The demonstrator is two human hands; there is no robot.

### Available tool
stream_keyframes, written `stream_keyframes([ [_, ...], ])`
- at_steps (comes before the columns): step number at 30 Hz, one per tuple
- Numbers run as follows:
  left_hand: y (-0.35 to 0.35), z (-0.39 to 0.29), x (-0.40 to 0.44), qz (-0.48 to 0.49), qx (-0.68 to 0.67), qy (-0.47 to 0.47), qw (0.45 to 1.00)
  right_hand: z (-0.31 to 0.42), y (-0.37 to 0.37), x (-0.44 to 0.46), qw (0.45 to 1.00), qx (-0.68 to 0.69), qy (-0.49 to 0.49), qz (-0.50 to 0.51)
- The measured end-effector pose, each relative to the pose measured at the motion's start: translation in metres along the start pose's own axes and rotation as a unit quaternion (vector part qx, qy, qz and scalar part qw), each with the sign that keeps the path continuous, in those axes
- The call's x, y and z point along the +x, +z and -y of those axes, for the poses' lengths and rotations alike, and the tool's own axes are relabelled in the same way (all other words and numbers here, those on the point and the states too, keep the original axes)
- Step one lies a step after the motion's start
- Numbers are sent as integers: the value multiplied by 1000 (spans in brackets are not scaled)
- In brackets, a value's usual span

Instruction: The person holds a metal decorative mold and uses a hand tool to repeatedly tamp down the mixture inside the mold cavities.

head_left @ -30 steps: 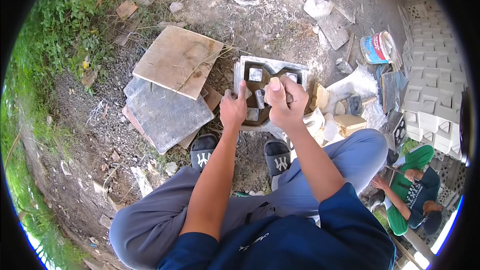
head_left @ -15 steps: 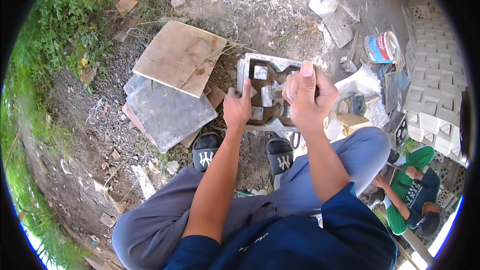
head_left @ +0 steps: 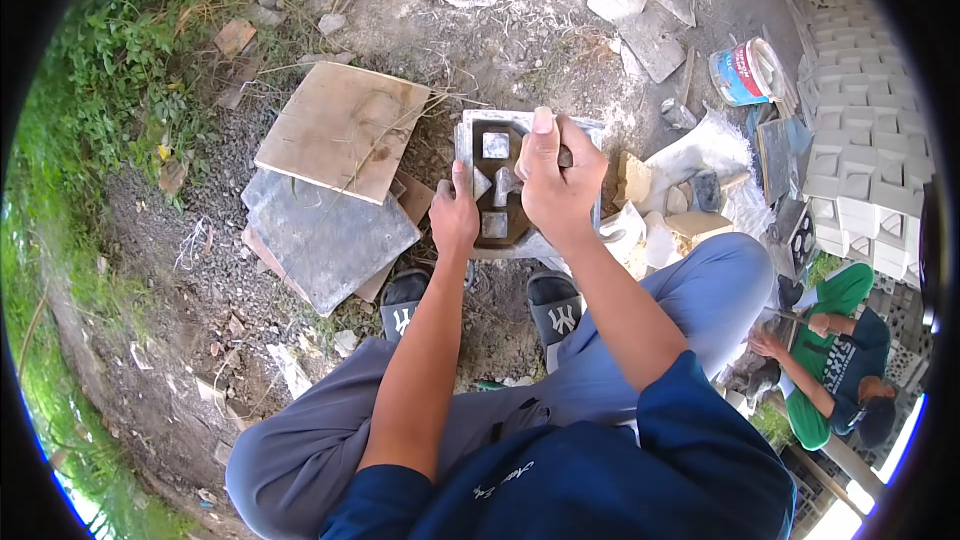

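Your right hand (head_left: 560,180) has shifted left since the frame half a second ago: it was at the mould's right edge and now sits over its centre-right part. Your left hand (head_left: 455,215) remains at the left wall.

From the head view, the mould (head_left: 497,117) lies on the ground just beyond your feet, between your two hands. Your right fingers are curled narrow with the thumb pointing up; you cannot tell what they enclose. A T-shaped piece (head_left: 502,185) shows just left of that fist, and whether it joins your grip is hidden. Your left hand touches the mould's left side, one digit stretched up along it and others bent; you cannot tell whether they grip or only press.

Inside the mould, you see an upper block (head_left: 495,145) and a lower block (head_left: 494,225). Left of it, a tan board (head_left: 345,130) overlaps a grey slab (head_left: 325,235). Off to your right are a bucket (head_left: 740,75), stacked pale blocks (head_left: 860,140) and another person (head_left: 848,370) in a dark shirt.
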State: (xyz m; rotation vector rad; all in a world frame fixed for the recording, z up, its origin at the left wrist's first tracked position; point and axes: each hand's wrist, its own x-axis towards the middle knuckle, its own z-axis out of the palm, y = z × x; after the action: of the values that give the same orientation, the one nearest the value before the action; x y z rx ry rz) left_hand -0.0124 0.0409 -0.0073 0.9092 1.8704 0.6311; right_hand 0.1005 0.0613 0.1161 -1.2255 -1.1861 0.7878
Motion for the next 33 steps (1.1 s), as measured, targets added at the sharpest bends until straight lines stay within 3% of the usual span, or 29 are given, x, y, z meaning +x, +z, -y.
stream_keyframes([
  [3,-1,1,1,1,20,-4,1000,36,1,0,992,100,41,-64],
  [6,-1,5,-4,0,6,9,1000,20,7,-10,992,62,-10,-107],
  [10,1,4,1,0,25,5,1000,20,7,-12,995,12,23,-101],
  [12,0,3,-1,-2,23,-12,1000,37,4,-8,984,143,-25,-101],
  [14,-2,8,-6,4,13,-3,1000,33,-1,-18,992,100,-23,-79],
  [17,-1,2,-1,5,24,-12,1000,9,-1,-22,987,152,-6,51],
  [21,1,8,5,7,11,0,1000,33,-13,-13,961,272,8,57],
  [24,1,24,-1,23,-56,9,998,43,-21,-17,961,255,-63,83],
  [27,2,27,4,25,-160,-4,987,18,-14,-27,950,240,-1,201],
  [32,6,32,7,24,-146,15,989,23,-22,-35,966,209,8,154],
  [33,7,37,7,34,-150,11,988,27,-18,-37,967,200,-53,148],
])
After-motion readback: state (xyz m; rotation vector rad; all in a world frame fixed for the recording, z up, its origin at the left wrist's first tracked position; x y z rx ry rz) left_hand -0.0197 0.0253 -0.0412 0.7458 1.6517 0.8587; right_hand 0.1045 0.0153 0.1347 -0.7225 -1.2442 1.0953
